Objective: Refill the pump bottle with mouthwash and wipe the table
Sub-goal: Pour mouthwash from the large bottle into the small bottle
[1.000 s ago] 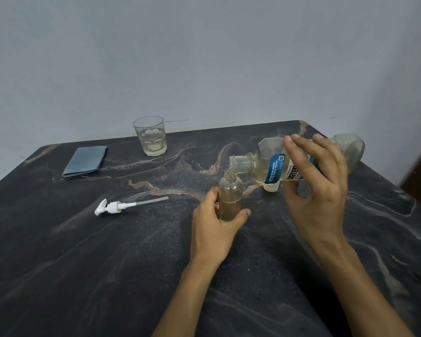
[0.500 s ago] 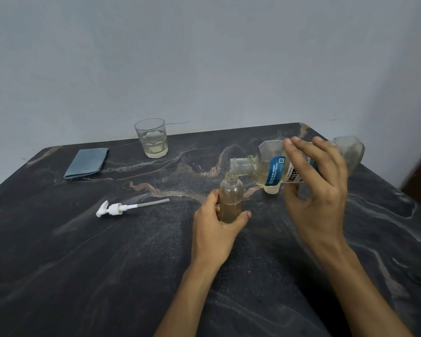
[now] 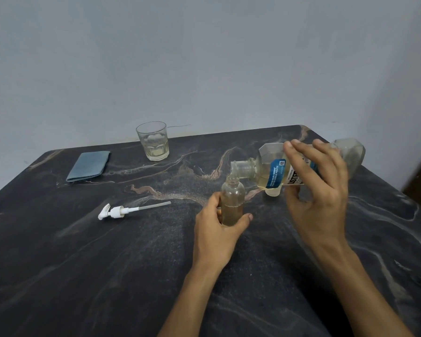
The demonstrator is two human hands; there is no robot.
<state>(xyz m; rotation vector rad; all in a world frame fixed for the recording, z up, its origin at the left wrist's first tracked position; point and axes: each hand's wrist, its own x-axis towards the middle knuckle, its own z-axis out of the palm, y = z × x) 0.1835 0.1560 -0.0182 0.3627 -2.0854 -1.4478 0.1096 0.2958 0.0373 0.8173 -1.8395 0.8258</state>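
My left hand (image 3: 216, 229) is gripping the pump bottle (image 3: 232, 203) upright on the tabletop (image 3: 107, 263), steadying it; my right hand (image 3: 319, 190) is gripping the tipped mouthwash bottle (image 3: 272, 173), mouth over its neck.

Dark marbled table (image 3: 58, 276), glass (image 3: 152, 141) (some pale liquid), folded blue cloth (image 3: 88, 165), pump head (image 3: 118, 211), small bottle (image 3: 232, 203)

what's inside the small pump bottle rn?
The small pump bottle holds yellowish-brown liquid up to about mid-height, with clear space above. The left hand wraps its base, so the bottom is hidden.
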